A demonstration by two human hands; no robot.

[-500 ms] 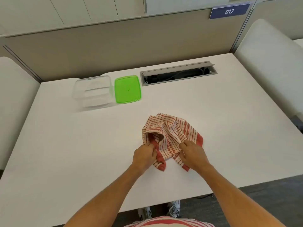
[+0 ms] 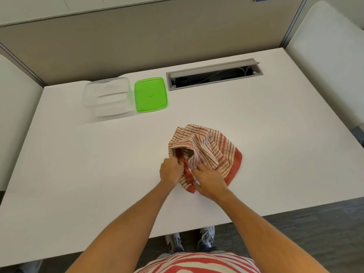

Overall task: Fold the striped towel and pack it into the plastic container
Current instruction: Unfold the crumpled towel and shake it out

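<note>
A red-and-cream striped towel [image 2: 210,148] lies crumpled in a loose heap on the white table [image 2: 78,164], just right of centre. My left hand [image 2: 171,171] grips the towel's near-left edge with closed fingers. My right hand [image 2: 211,181] rests on the near part of the cloth, fingers pinching a fold beside the red border. A clear plastic container [image 2: 107,97] stands open and empty at the back left of the table, well away from both hands. Its green lid [image 2: 150,94] lies flat right beside it.
A grey cable slot [image 2: 214,74] with its flap raised is set into the table behind the towel. Beige partition walls [image 2: 137,40] close off the back and sides. The table's front edge runs just above my shoes.
Both hands have shifted slightly along the towel's near edge, and my right hand now lies further over the cloth. The camera tilted downward. The container and lid have not moved.
</note>
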